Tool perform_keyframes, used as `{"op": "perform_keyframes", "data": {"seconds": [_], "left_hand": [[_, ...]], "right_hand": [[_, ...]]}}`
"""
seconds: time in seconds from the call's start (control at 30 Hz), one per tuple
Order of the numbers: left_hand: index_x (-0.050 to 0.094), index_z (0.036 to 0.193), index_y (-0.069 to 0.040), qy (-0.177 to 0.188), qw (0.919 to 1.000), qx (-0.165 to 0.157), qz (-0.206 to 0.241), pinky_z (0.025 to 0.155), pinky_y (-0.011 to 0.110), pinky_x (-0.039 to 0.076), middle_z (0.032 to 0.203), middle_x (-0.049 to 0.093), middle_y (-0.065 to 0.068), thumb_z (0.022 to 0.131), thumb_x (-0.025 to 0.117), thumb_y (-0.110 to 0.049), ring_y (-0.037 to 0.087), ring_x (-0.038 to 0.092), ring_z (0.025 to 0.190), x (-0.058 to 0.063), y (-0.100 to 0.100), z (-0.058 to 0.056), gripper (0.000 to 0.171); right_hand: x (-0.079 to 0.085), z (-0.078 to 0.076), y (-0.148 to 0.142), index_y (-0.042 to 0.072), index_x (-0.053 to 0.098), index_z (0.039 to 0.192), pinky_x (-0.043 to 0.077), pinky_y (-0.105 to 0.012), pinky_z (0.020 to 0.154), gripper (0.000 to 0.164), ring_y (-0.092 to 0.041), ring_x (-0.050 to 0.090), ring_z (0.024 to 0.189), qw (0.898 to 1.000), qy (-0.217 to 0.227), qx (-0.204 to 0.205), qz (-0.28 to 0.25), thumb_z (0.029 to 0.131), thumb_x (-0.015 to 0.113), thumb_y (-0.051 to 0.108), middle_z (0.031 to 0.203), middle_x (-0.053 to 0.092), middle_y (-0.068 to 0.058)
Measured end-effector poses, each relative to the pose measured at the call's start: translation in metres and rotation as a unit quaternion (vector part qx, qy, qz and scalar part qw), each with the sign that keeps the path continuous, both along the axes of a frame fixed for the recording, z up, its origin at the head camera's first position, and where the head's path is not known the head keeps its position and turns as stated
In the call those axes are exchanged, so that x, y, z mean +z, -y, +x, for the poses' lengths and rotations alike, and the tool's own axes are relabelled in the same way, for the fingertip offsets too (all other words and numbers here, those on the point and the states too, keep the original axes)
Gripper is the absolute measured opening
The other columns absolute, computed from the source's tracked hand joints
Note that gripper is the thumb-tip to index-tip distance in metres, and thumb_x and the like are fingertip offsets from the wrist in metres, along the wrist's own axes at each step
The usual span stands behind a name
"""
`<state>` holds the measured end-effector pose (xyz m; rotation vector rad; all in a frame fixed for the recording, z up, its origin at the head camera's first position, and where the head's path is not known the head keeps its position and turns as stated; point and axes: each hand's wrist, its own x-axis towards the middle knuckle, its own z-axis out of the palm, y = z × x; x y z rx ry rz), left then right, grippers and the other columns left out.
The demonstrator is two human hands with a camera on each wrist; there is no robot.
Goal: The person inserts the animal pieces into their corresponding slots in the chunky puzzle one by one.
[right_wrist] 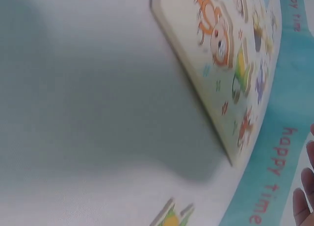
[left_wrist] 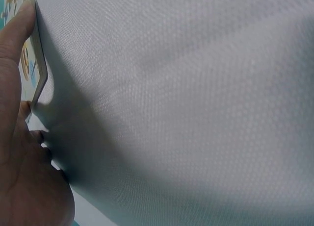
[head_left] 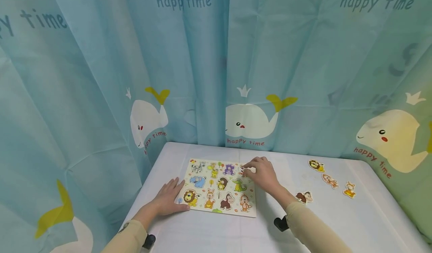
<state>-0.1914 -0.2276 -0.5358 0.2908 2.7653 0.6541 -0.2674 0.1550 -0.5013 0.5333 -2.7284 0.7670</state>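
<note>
The puzzle board [head_left: 231,185] lies flat on the bench [head_left: 219,234]. At its left edge rests the left hand [head_left: 170,197], fingers extended, thumb against the near edge. At its far right corner, the right hand [head_left: 263,173] bends its fingers over an animal piece [head_left: 241,170]; whether they pinch it, I cannot tell. Right of the board lie a loose lion [head_left: 316,166], monkey [head_left: 329,181], kangaroo [head_left: 349,190] and ape [head_left: 305,197]. Such pieces look light, thin and stiff, probably smooth, best pinched by opposite rims; the board seems rigid, best steadied by its edges.
</note>
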Motion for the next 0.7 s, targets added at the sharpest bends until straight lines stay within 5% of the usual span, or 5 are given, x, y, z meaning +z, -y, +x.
{"op": "perform_keyframes", "data": {"seconds": [0.37,0.7], "left_hand": [[0.031,0.161,-0.006,-0.006,1.0000,-0.001,-0.002,0.125,0.057,0.011,0.167,0.019,0.023,0.081,0.077,-0.062,0.042,0.012,0.154,-0.004,0.001,0.001,0.108],[0.031,0.161,-0.006,-0.007,1.0000,0.000,-0.005,0.125,0.057,0.012,0.167,0.019,0.023,0.081,0.076,-0.063,0.042,0.012,0.154,-0.004,0.000,0.000,0.108]], "right_hand": [[0.000,0.004,-0.037,0.012,0.082,0.100,0.048,-0.054,0.086,0.014,-0.032,0.058,0.104,0.999,-0.015,-0.025,0.015,0.089,0.079,0.019,0.101,0.070,-0.005],[-0.009,0.009,-0.078,0.010,0.081,0.104,0.046,-0.060,0.089,0.019,-0.038,0.057,0.110,0.998,0.020,-0.050,0.032,0.091,0.078,0.022,0.107,0.071,-0.010]]}}
